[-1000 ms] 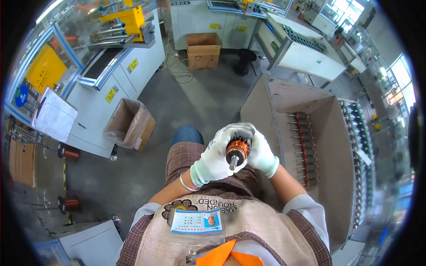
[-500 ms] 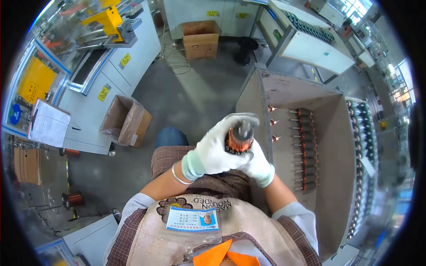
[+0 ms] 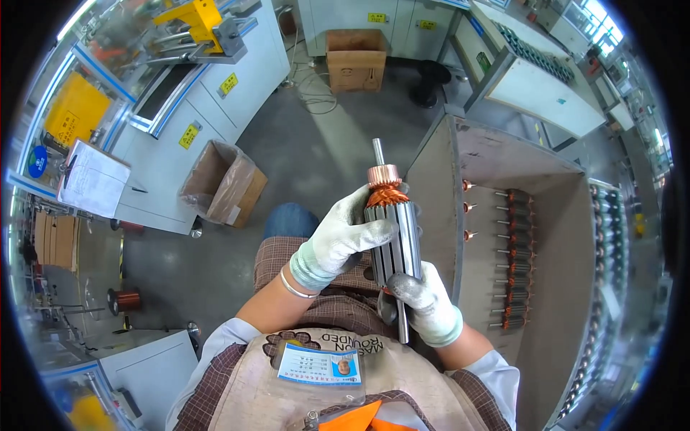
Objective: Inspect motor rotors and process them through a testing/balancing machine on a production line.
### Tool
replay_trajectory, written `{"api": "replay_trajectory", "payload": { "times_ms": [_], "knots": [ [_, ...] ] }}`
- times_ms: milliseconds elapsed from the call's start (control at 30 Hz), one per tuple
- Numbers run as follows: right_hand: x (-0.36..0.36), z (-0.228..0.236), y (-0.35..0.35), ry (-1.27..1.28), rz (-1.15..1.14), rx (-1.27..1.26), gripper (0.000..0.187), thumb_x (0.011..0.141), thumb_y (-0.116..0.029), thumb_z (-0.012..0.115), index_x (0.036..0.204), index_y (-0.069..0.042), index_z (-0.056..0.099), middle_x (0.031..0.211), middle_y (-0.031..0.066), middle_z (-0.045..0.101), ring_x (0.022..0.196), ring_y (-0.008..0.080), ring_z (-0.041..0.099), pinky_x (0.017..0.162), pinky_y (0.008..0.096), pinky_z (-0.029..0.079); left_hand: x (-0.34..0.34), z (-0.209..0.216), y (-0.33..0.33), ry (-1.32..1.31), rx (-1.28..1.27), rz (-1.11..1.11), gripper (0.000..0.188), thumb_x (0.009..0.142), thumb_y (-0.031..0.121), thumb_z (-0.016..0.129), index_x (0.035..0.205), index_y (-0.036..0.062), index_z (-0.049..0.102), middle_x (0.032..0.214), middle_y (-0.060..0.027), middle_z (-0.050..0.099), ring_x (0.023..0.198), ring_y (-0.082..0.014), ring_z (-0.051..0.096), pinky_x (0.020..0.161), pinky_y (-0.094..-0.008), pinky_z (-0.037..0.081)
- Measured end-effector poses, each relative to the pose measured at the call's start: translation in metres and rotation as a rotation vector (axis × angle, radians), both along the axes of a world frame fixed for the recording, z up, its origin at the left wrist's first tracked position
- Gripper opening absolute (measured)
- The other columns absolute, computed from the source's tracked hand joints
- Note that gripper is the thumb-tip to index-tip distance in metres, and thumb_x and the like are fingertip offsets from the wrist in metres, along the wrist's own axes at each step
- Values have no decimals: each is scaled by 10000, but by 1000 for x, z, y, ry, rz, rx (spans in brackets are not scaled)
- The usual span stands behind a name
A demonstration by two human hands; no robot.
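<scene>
A motor armature (image 3: 389,233) is held up in front of my lap, tilted slightly, with its copper commutator (image 3: 384,176) and a thin shaft at the far end. Its dark grooved steel body shows between my hands, and the longer bare shaft points toward me. White-gloved, my left hand (image 3: 351,235) wraps the body from the left, thumb across it. My right hand (image 3: 424,300), gloved too, grips the near end with the thumb over the steel. The fingers of both hands are partly hidden behind the armature.
At my right stands a deep grey bin (image 3: 496,144) with a row of armatures (image 3: 519,258) inside. Racks of green-tipped parts (image 3: 607,273) lie beyond it. Left are a machine cabinet (image 3: 205,108), a clipboard (image 3: 93,178) and an open carton (image 3: 224,185); another carton (image 3: 356,61) sits ahead.
The armature has turned from end-on to lengthwise, so its side now shows. My right hand has moved down to its near end, and the view has shifted a little.
</scene>
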State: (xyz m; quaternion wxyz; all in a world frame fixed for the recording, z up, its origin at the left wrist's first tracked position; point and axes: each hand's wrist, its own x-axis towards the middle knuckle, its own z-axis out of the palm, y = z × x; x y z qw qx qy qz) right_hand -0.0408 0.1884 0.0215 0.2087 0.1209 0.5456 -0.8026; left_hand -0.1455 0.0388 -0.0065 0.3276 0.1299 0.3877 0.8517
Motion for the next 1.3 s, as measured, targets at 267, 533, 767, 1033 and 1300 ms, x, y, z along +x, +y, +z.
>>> {"api": "replay_trajectory", "payload": {
  "times_ms": [267,533,767,1033,1300],
  "knots": [
    [-2,-8,0,-38,124,-41,669,813,-572,657,1056,48,596,677,57,607,525,108,561,497,222,445,11,-15,-2,-60,9,94,743,777,318,795,1320,-27,424,1109,-163,626,967,-291,675,841,-401,572],
    [0,-14,-10,-46,118,-54,660,824,-584,641,1045,37,602,702,70,615,563,111,578,502,225,446,17,-29,-8,-102,6,172,701,782,311,789,1292,-20,440,1063,-153,631,931,-277,681,806,-394,585],
    [-12,-14,-10,-73,124,43,590,870,-503,597,1144,15,519,750,61,597,558,105,555,503,222,442,16,-18,-13,75,-252,358,650,779,289,796,1257,0,464,1026,-118,638,940,-237,670,808,-353,566],
    [-10,-24,-19,87,-122,187,590,901,-526,530,1152,8,506,629,25,519,437,85,454,422,231,389,17,-9,-13,254,-433,462,735,767,292,810,1323,4,425,1106,-130,627,1014,-226,648,871,-330,528],
    [-8,-35,-9,-305,107,-731,827,936,-661,261,1197,79,520,438,-19,354,272,112,297,324,288,310,18,-12,-20,-98,188,161,690,805,168,782,1363,14,406,1122,-81,615,1017,-177,622,927,-339,504]
  ]
}}
